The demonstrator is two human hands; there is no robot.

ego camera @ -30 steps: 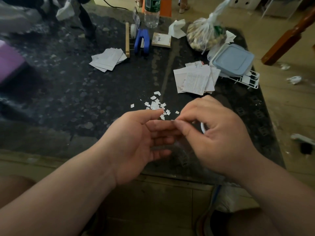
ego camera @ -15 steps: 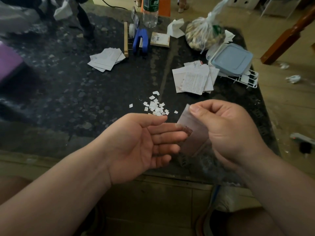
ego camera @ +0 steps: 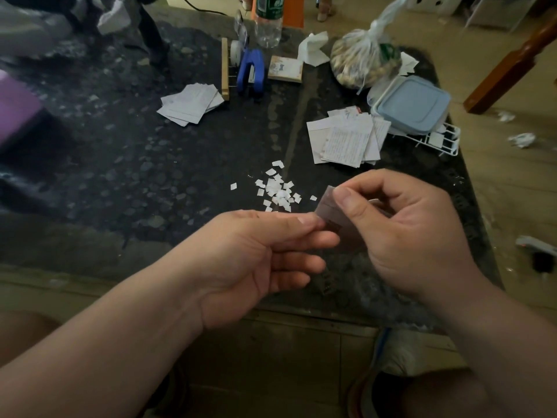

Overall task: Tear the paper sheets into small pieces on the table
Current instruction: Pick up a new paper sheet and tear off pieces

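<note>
Head view, reading across the worktop [ego camera: 135, 164] from its left edge: a fanned stack of sheets [ego camera: 190, 104] lies whole toward the far edge. Nearer the front edge is the left hand [ego camera: 256, 260], its fingers [ego camera: 313, 239] nearly straight. Its thumb appears to press the lower left corner of a paper slip [ego camera: 330, 211] against the forefinger. Just beyond that thumb, near the worktop's middle, sits a small heap of torn pieces [ego camera: 278, 191]. The slip is held in the air above the front part of the worktop, between both hands, standing roughly upright. Farther back and to the right lies a second stack of sheets [ego camera: 346, 140], some with writing, beside a blue-lidded container [ego camera: 413, 104] near the right edge. The right hand [ego camera: 407, 230] has its fingers curled, with thumb and forefinger clamped on the slip's top edge.

The step in hand looks like tearing a small bit off this slip. To do it well, the two pinches should sit close together on either side of the intended tear line. That way the paper rips short and straight rather than wandering. One hand should twist away while the other holds firm. Working directly over the heap would let each bit drop there and not off the front edge. With two stacks unbroken, the task seems far from finished.
</note>
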